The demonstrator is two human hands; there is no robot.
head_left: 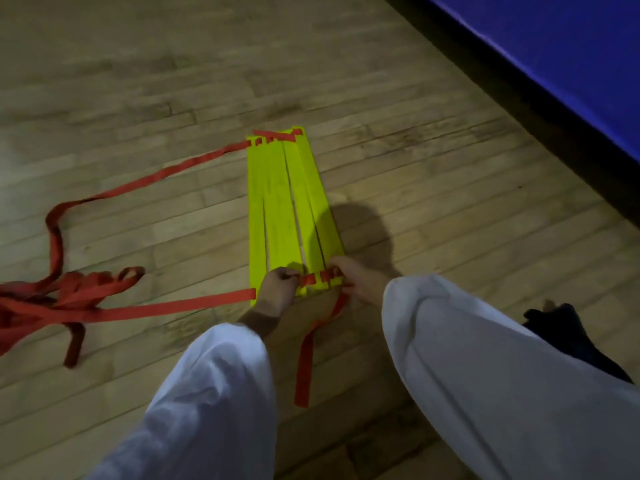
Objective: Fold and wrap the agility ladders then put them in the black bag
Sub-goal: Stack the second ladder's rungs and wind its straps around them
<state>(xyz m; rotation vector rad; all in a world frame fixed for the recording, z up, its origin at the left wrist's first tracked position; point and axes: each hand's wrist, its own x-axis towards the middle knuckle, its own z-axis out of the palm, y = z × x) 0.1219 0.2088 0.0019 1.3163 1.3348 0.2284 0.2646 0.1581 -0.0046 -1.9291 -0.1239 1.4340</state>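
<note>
Down on the wooden floor, the agility ladder lies gathered up, its yellow rungs side by side in a flat bundle running away from the person. Both hands are right at the near end of that bundle. The left hand has its fingers curled round the red strap where it crosses the rung ends. The right hand pinches the same strap just beside it, so the two hands sit close together. One loose strap tail drops back toward the person between the white sleeves. Off to the left, more of the strap trails across the boards and ends in a tangled heap at the frame edge. Upper right, a blue wall panel rises above a dark strip along the floor, and a black object, too dim to identify, lies beside the right sleeve.
</note>
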